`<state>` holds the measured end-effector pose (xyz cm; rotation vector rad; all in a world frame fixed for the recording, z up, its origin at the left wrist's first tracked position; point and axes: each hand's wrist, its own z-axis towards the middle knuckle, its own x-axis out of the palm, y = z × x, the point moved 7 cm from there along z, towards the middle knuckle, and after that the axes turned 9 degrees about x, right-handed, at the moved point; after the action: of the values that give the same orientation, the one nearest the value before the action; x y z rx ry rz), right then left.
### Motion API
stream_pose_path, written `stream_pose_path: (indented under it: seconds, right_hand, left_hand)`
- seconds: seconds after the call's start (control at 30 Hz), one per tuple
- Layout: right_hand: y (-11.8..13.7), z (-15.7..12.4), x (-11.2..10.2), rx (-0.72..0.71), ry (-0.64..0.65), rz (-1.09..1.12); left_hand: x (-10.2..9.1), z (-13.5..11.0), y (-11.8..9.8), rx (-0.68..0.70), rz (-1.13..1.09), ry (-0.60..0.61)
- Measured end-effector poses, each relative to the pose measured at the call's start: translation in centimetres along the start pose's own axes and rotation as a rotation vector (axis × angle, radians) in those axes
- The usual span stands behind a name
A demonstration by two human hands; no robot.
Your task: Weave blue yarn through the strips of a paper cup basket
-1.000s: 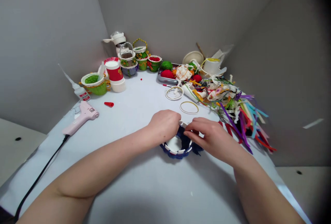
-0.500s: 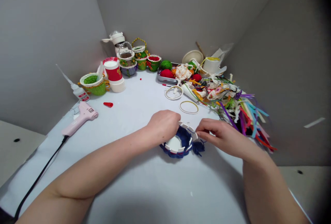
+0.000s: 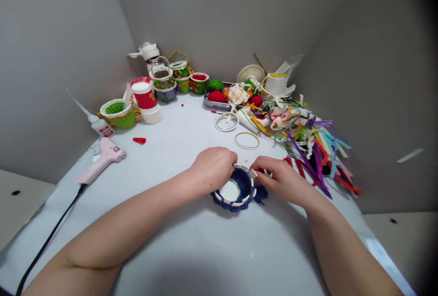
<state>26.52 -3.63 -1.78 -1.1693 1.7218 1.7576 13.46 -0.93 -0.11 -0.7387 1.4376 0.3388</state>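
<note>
A paper cup cut into upright white strips (image 3: 243, 167) stands on the white-covered table, with dark blue yarn (image 3: 244, 182) woven round its wall. My left hand (image 3: 217, 166) is closed on the cup's far-left rim, its fingertips partly hidden. At the right rim, my right hand (image 3: 270, 173) pinches with thumb and forefinger beside an outward-leaning strip. Blue yarn appears to be in that pinch, though the fingertips cover most of it. A loose bunch of the same yarn (image 3: 262, 194) lies against the cup's right side, under my right hand.
At left lie a pink glue gun (image 3: 102, 159), a red cap (image 3: 139, 140) and a glue bottle (image 3: 102, 126). Small finished baskets (image 3: 164, 81) and stacked cups (image 3: 147, 102) stand behind. Beyond my hands are two rings (image 3: 247, 140), a yarn tray (image 3: 219, 104), ribbons (image 3: 325, 150) and red-handled scissors (image 3: 301, 168).
My right hand has shifted slightly left, closer to the cup's rim, uncovering the red scissors handles. My left hand keeps its grip on the cup. The view has turned a little.
</note>
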Motion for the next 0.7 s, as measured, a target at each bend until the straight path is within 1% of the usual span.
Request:
stream_pose_path:
  seconds: [0.13,0.23,0.3,0.4,0.5,0.6,0.7]
  right_hand:
    - [-0.1,0.2,0.4,-0.015,-0.031,0.010]
    - [0.0,0.3,0.7,-0.016,-0.041,0.016]
    - [0.0,0.5,0.9,-0.019,-0.050,0.019]
    - [-0.1,0.7,0.9,-0.013,-0.088,0.027]
    - [-0.4,0.9,0.9,0.006,-0.110,0.033]
    - [-0.4,0.9,1.2,0.011,-0.093,0.044]
    - [-0.5,0.8,1.5,0.039,-0.063,0.084]
  left_hand:
    - [-0.4,-0.2,-0.1,0.008,-0.038,0.004]
    - [-0.8,0.2,-0.8,0.104,-0.113,-0.052]
    - [-0.5,0.6,-1.1,0.146,-0.124,-0.042]
    - [0.2,1.1,-0.9,0.119,-0.059,-0.018]
    - [0.3,1.1,-0.5,0.072,-0.011,-0.059]
    - [0.4,0.7,-0.1,0.058,-0.031,-0.071]
    - [0.4,0.6,0.0,0.076,-0.078,-0.081]
